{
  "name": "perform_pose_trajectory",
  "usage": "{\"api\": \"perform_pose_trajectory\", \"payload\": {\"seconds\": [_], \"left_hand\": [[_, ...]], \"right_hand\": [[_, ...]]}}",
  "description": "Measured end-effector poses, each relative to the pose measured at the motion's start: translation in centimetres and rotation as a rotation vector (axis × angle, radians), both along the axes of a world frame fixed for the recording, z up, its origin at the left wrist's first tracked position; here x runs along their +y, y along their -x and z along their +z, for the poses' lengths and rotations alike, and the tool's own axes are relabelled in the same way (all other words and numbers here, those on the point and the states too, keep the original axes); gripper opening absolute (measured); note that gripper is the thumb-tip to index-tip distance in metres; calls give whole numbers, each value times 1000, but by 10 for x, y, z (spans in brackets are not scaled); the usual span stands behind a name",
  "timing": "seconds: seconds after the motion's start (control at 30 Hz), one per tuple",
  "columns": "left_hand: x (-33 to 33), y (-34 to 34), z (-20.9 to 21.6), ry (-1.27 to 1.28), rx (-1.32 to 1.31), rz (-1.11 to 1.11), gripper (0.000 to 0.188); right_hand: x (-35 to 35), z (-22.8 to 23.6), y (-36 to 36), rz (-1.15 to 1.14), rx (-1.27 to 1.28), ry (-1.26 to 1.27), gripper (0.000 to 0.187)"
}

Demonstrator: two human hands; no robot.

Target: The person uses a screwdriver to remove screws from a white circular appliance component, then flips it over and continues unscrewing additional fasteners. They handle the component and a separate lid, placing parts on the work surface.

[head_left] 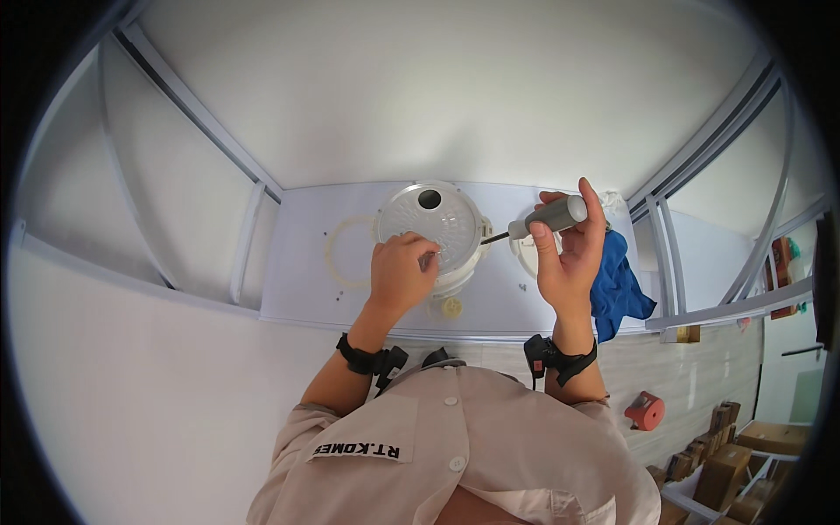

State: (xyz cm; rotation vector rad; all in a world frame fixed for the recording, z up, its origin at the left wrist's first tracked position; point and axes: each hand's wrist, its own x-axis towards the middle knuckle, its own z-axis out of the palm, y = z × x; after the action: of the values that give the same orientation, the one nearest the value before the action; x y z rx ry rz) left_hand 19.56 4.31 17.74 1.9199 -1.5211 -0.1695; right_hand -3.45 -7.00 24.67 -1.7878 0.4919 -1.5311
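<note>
A round white appliance [455, 282] stands on the table, topped by a silvery disc [420, 220] with a dark round hole near its far edge. Over the near side of that disc is my left hand [402, 273], its fingers curled in a pinch. Whatever lies between those fingertips is hidden. My right hand [573, 262] holds a screwdriver [549, 219] by its grey handle, thumb on the near side and one finger stretched upward. The shaft points left, its tip by the appliance's right side. Behind this hand a round white part [523, 254] lies partly covered.
On the pale table [297, 293], a cream ring [331, 262] lies left of the appliance, with small dark bits [339, 297] nearby. A small yellow round piece [451, 307] sits in front. A blue cloth [619, 284] hangs over the right edge. Metal frame posts [249, 232] flank the table.
</note>
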Motion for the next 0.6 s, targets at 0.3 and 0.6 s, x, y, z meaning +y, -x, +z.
{"api": "perform_pose_trajectory", "payload": {"seconds": [0.3,0.6], "left_hand": [[-6,25,-9,228,-201,-199,23],[0,20,-19,231,-157,-198,23]], "right_hand": [[7,-9,1,-13,-15,-44,80],[15,-10,9,-31,10,-5,77]]}}
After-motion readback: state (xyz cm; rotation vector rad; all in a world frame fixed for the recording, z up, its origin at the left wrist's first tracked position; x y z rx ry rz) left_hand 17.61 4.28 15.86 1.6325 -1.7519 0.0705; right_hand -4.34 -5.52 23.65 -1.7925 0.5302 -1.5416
